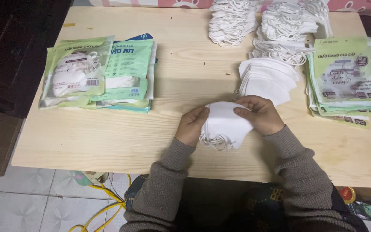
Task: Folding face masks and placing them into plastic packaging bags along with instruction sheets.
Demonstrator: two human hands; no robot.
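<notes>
Both forearms in grey-brown knit sleeves come in from the bottom edge, meeting over the near-centre of the pale wooden table (108, 141). Left hand (192, 125) and right hand (259, 114) each pinch one side of a small stack of white face masks (225, 123), fingers curled closed on it, ear loops hanging below. More loose white masks (266, 83) fan out just behind. Filled green pouches (99, 73) sit stacked far left; flat empty green pouches (344, 77) stacked far right. Heaps of white masks (263, 25) lie at the far edge.
</notes>
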